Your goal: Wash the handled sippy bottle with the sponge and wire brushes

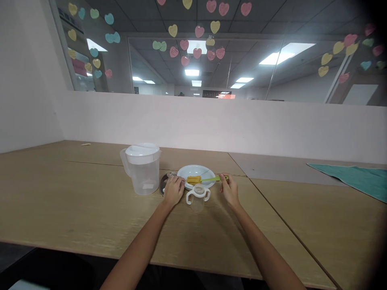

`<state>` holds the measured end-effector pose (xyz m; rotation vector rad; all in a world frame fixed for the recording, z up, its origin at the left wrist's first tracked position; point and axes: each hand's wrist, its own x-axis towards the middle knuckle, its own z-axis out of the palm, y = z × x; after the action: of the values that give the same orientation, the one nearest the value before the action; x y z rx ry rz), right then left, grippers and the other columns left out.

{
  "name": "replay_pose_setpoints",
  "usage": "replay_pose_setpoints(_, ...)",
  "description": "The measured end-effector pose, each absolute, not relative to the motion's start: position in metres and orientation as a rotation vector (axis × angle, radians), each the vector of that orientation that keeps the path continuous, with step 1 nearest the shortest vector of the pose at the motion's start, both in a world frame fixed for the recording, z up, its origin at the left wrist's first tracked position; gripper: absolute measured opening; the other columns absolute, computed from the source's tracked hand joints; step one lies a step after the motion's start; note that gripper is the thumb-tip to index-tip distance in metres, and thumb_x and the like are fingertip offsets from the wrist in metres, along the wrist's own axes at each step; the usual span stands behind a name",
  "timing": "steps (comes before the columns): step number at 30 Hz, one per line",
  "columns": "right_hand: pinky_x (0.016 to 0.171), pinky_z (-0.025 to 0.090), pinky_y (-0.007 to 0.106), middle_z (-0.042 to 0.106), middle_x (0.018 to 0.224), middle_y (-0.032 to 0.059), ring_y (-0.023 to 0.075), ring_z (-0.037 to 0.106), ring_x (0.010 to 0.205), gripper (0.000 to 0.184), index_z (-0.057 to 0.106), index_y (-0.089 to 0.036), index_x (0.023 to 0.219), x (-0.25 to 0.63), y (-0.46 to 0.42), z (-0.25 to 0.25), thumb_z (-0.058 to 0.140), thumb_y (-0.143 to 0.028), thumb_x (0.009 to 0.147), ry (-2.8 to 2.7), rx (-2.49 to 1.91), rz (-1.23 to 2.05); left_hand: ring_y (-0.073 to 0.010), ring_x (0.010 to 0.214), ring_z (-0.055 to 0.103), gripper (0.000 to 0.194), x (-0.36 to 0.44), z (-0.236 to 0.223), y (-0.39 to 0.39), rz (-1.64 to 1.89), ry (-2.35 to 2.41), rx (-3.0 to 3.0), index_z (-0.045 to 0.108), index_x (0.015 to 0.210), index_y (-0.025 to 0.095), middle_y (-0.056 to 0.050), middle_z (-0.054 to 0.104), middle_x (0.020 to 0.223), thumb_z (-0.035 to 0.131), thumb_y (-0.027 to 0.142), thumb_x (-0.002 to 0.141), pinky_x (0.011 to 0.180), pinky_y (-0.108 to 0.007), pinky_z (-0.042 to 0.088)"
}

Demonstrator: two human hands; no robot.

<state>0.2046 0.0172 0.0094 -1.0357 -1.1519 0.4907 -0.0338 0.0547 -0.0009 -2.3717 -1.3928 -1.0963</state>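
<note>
A white plate [182, 172] holds yellow food pieces [192, 181] that look like strips. My left hand [174, 191] is at the plate's left side, its bent fingers gripping the rim. From the right, my right hand [229, 190] grips a slim green utensil [215, 178] whose far end reaches over the plate to the yellow pieces; whether it is a knife or a spoon cannot be made out. In front of the plate stands a clear cup [198, 203] with two white handles. Partly behind my left hand lies a dark round dish [163, 183] with small clear and white items.
A clear lidded pitcher [145, 173] stands left of my left hand. Far right lies a green cloth [359, 177]. A small pale object [85, 144] lies at the back left. Behind the table [90, 209] rises a white wall [193, 123] with a window above.
</note>
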Motion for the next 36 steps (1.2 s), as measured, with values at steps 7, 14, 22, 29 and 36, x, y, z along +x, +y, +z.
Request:
replay_pose_setpoints(7, 0.035, 0.034, 0.021, 0.041, 0.041, -0.0095, 0.0088, 0.036, 0.034, 0.045, 0.056, -0.02, 0.083, 0.207, 0.025, 0.005, 0.06, -0.062, 0.068, -1.055, -0.951, 0.616, -0.0194, 0.096, 0.052, 0.032, -0.032, 0.001, 0.051, -1.051, -1.325, -2.395, 0.061, 0.093, 0.021, -0.006, 0.061, 0.095, 0.031, 0.033, 0.091, 0.087, -0.035, 0.038)
replay_pose_setpoints(14, 0.033, 0.034, 0.022, 0.041, 0.038, -0.0097, 0.0089, 0.036, 0.032, 0.046, 0.056, -0.019, 0.08, 0.21, 0.027, 0.003, 0.061, -0.062, 0.067, -1.007, -0.959, 0.628, -0.0191, 0.096, 0.05, 0.033, -0.032, -0.001, 0.053, -1.043, -1.317, -2.401, 0.061, 0.093, 0.02, -0.006, 0.06, 0.097, 0.031, 0.034, 0.091, 0.086, -0.035, 0.037)
replay_pose_setpoints(22, 0.032, 0.034, 0.022, 0.06, 0.054, -0.002, 0.0062, 0.034, 0.032, 0.048, 0.054, -0.017, 0.079, 0.213, 0.031, 0.002, 0.064, -0.06, 0.061, -0.892, -0.983, 0.735, -0.02, 0.105, 0.046, 0.035, -0.033, -0.002, 0.052, -1.033, -1.275, -2.462, 0.06, 0.105, 0.026, -0.005, 0.057, 0.109, 0.031, 0.039, 0.091, 0.093, -0.04, 0.033)
replay_pose_setpoints(29, 0.032, 0.031, 0.021, 0.061, 0.053, -0.0015, 0.0057, 0.031, 0.033, 0.041, 0.056, -0.017, 0.077, 0.214, 0.034, -0.002, 0.066, -0.053, 0.06, -0.812, -0.986, 0.78, -0.0229, 0.115, 0.04, 0.034, -0.032, -0.004, 0.052, -0.972, -1.269, -2.482, 0.057, 0.112, 0.029, -0.005, 0.05, 0.121, 0.034, 0.042, 0.09, 0.097, -0.044, 0.03)
replay_pose_setpoints(36, 0.032, 0.029, 0.019, 0.062, 0.054, -0.0014, 0.0049, 0.03, 0.033, 0.034, 0.056, -0.018, 0.074, 0.214, 0.033, 0.0, 0.068, -0.047, 0.063, -0.766, -0.966, 0.838, -0.0229, 0.114, 0.042, 0.037, -0.031, -0.004, 0.051, -1.03, -1.273, -2.46, 0.051, 0.118, 0.026, -0.006, 0.05, 0.121, 0.036, 0.044, 0.088, 0.095, -0.041, 0.032)
